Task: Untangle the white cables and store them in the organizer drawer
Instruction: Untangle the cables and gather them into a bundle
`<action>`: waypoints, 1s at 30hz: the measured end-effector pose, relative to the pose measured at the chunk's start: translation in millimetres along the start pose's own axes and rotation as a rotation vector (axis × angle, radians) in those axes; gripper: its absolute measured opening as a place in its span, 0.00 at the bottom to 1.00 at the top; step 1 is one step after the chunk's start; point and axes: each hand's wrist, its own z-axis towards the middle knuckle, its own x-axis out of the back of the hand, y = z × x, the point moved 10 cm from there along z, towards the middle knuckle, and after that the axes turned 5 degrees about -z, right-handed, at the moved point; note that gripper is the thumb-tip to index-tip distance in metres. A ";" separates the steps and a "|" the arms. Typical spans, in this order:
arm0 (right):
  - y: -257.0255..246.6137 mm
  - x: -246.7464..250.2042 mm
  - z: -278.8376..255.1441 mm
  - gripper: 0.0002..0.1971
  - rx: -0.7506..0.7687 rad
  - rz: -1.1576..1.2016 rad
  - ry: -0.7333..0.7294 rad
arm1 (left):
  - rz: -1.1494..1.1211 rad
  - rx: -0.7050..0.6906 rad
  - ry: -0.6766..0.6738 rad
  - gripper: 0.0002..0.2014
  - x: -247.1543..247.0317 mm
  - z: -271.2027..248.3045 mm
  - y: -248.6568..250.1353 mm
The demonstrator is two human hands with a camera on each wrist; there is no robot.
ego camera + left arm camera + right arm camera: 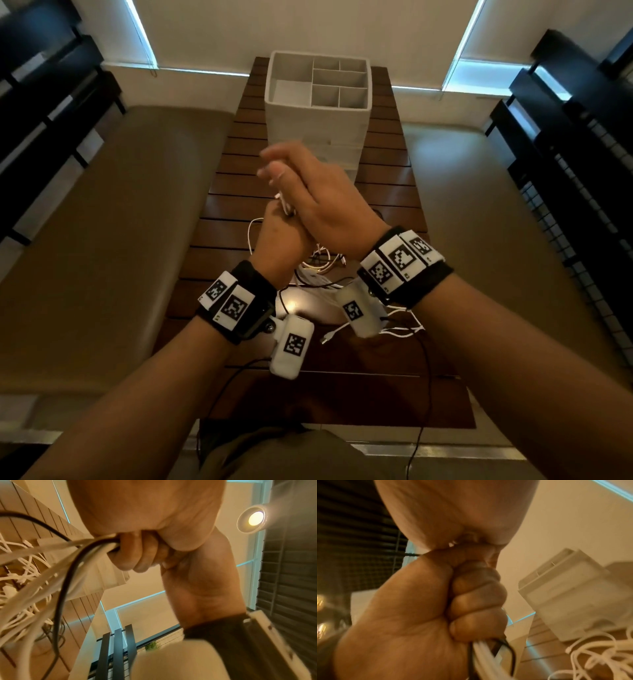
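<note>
white cables [318,270] lie in a tangle on the slatted wooden table [236,192], part of the bunch lifted in the left hand [281,240] — its fingers [130,555] are curled tight round several white strands and one black cable [68,574]. the right hand [318,195] sits just above, touching the left; its fingers look blurred, so i cannot tell whether they pinch anything. behind both hands stands the white organizer [317,102], well apart from the tangle.

The organizer [317,113] blocks the table's [236,192] far end (compartments open on top), loose white cables [318,267] cluttering the near half.
</note>
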 end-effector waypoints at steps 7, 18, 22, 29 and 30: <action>39.8 -52.3 -45.3 0.37 -0.287 0.421 -0.296 | -0.364 0.056 -0.045 0.07 14.5 -1.1 -7.3; 81.1 -96.9 -85.9 0.20 -0.346 0.249 -0.566 | -0.390 0.132 -0.207 0.28 17.0 -2.4 -14.1; 118.6 -97.4 -104.7 0.19 -0.398 0.122 -0.584 | -0.395 0.148 -0.198 0.28 27.4 -2.2 -13.6; 194.9 -87.1 -163.0 0.28 -0.661 -0.053 -0.457 | -0.444 0.202 -0.139 0.28 44.4 6.0 -27.9; 196.6 -89.2 -163.2 0.27 -0.675 -0.051 -0.424 | -0.462 0.211 -0.139 0.28 40.8 6.9 -32.2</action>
